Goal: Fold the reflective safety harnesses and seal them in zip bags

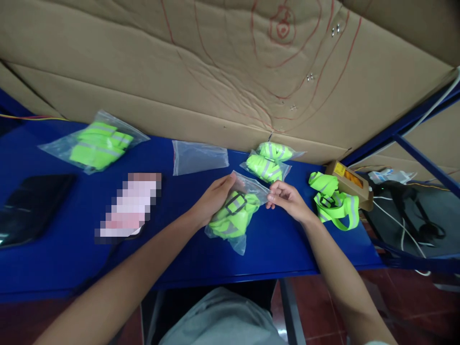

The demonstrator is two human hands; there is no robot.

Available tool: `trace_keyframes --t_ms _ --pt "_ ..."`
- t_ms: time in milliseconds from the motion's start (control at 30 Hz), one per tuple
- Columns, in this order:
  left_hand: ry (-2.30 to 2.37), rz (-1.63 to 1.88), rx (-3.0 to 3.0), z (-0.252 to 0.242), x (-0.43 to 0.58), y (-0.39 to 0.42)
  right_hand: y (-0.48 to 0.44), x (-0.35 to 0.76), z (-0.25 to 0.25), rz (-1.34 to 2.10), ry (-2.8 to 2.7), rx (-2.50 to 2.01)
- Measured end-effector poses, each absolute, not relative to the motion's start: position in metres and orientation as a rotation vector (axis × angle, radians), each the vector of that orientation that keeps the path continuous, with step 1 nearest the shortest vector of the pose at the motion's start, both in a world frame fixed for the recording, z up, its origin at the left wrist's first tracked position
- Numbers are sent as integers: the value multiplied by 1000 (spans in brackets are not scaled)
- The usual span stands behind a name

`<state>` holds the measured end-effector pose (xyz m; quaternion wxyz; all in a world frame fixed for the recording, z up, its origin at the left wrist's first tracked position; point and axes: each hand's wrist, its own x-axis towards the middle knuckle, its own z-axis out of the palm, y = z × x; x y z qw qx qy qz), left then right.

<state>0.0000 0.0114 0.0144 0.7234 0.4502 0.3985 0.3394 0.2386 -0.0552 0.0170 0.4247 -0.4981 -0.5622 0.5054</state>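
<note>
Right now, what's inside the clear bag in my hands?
The clear bag holds grey-striped neon strapping with a dark buckle; its folds hide whatever lies beneath.

Behind the blue worktop (280, 251) rises a cardboard sheet (143, 72) marked with curving red lines. On the worktop's left end lies a dark, blurred object (36, 206); right of that, a pixelated flat item (132, 203). A cardboard box (348, 182) with orange showing sits at its right end. Red floor tiles (323, 306) show below.
</note>
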Motion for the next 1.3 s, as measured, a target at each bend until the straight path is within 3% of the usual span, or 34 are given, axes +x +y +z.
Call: trace_keyframes --t_ms 400,933,1300 --pt "774 682 1240 25 -3 7 -60 246 33 922 -1705 -1361" --pt "819 839 1291 16 1 6 -57 241 28 1324 -1363 -1408" --pt "849 816 1187 12 1 4 -59 237 27 1136 -1404 -1480"
